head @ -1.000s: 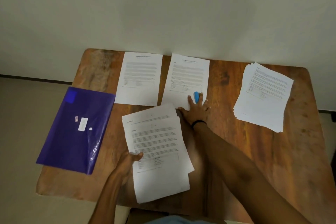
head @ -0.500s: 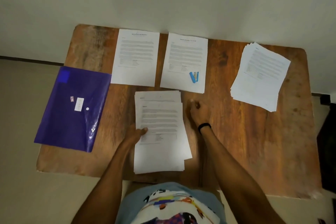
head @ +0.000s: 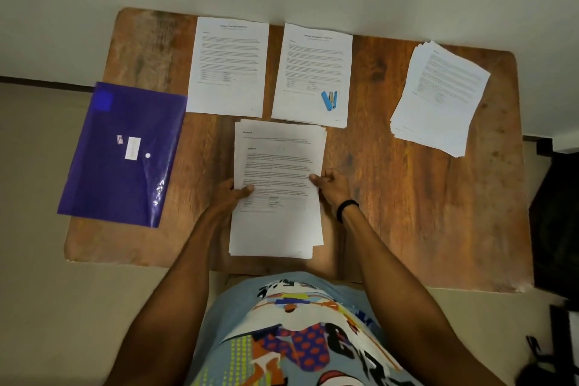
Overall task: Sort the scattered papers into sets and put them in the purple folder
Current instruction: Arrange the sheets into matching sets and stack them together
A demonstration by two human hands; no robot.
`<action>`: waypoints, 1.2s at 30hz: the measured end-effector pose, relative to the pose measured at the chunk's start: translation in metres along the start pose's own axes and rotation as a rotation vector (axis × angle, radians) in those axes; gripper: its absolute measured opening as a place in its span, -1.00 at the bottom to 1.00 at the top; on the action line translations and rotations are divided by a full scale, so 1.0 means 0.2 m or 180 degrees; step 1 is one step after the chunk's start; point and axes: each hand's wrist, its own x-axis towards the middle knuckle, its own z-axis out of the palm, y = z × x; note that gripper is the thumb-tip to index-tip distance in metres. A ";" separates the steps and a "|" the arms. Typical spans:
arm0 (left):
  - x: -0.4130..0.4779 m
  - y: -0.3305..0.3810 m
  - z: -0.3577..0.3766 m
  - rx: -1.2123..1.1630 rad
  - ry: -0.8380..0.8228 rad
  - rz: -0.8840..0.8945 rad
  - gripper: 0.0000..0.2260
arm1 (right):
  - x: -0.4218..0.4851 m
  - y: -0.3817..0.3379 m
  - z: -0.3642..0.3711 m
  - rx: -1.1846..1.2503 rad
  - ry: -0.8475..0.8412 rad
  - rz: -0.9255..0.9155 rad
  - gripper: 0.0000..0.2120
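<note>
Wooden table [head: 407, 197]. Centre stack [head: 279, 163] is held on both sides: left hand [head: 233, 194] grips its left edge, right hand [head: 332, 186] its right edge, thumbs on top. Purple folder [head: 125, 153] at 9 o'clock overhangs the table edge. Far-left sheet [head: 228, 66] at 11 o'clock, far-middle sheet [head: 313, 66] at 12 o'clock with a small blue object [head: 329, 100] on it, possibly a stapler. Loose pile [head: 438, 97] at 2 o'clock.

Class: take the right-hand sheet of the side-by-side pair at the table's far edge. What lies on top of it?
A small blue stapler lies on the sheet, near its lower right corner. Any print beneath the stapler is covered.
</note>
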 end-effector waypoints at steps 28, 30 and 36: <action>-0.14 -0.10 0.08 0.1425 0.2275 0.0822 -0.85 | -0.08 0.22 -0.21 0.0009 0.0635 0.0135 -0.87; -0.16 -0.10 0.09 0.0932 0.2309 0.0915 -0.88 | -0.11 0.21 -0.12 0.0140 0.0424 0.0150 -0.89; -0.10 -0.16 -0.02 0.0355 0.0789 0.0393 -0.66 | -0.19 0.21 0.15 0.0422 -0.0046 0.0303 -0.89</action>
